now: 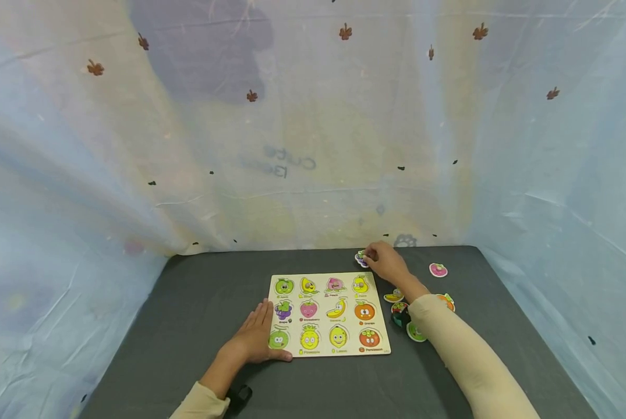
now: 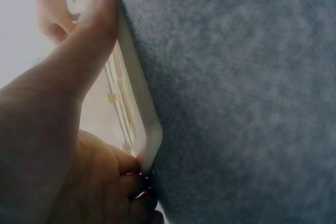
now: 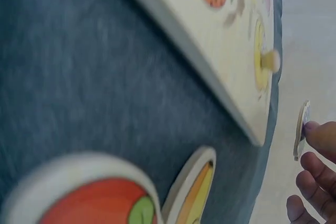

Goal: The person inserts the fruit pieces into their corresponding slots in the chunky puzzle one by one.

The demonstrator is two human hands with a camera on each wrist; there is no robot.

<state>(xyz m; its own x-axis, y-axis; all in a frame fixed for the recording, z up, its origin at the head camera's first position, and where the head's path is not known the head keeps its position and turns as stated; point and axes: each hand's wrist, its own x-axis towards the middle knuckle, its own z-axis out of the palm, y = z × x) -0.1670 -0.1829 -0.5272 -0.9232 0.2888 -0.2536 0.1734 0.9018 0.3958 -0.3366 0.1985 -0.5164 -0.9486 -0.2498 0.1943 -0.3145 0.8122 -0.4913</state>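
A wooden fruit puzzle board point(image 1: 379, 299) with pictured, labelled fruits lies flat on the dark grey table. My left hand point(image 1: 254, 334) rests at its near-left corner, the fingers straight along the left side and the thumb by the near edge. Just beyond the board's far-right corner, my right hand point(image 1: 388, 265) pinches a purple grape piece point(image 1: 361, 259) by thumb and fingertips. In the right wrist view the grape piece point(image 3: 301, 129) is seen edge-on, raised off the table. Knobs stand up from some fruits on the board.
Right of the board lie loose pieces: a banana point(image 1: 394, 295), a red fruit point(image 1: 399, 308), a green one point(image 1: 416, 332) and an orange one point(image 1: 447, 301), partly hidden by the right forearm. A pink piece point(image 1: 438, 270) sits apart at the far right. Printed curtains point(image 1: 313, 128) surround the table.
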